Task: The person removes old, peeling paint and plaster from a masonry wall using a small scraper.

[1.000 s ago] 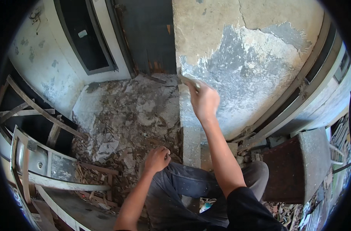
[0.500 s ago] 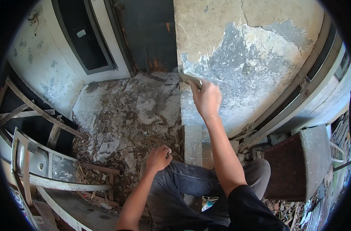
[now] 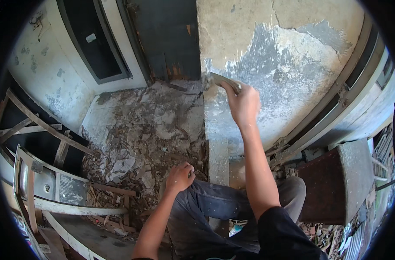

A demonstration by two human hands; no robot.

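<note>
I am seeing my right hand (image 3: 244, 104) reaching far up against the plastered wall (image 3: 288, 78), fingers clenched around the handle of a flat scraper (image 3: 219, 80) whose blade is lying flush against the corner edge of the wall, just where the grey, stripped patch is meeting the dark door (image 3: 171, 39) to the left. The blade is being held low and nearly flat to the plaster, which I judge is letting its edge get under the coating rather than dig in. My left hand (image 3: 179, 177) is resting near me on the left knee of the dark trousers (image 3: 215, 208), fingers curled loosely and holding nothing, apparently bracing my crouch. On the floor (image 3: 119, 112) between wall and knee, flakes and chips of debris (image 3: 141, 147) are lying thick, heaped below the scraped area. A bent metal frame (image 3: 41, 173) is leaning at the near left, and a rusty box-like block (image 3: 332, 182) is sitting at the right.
</note>
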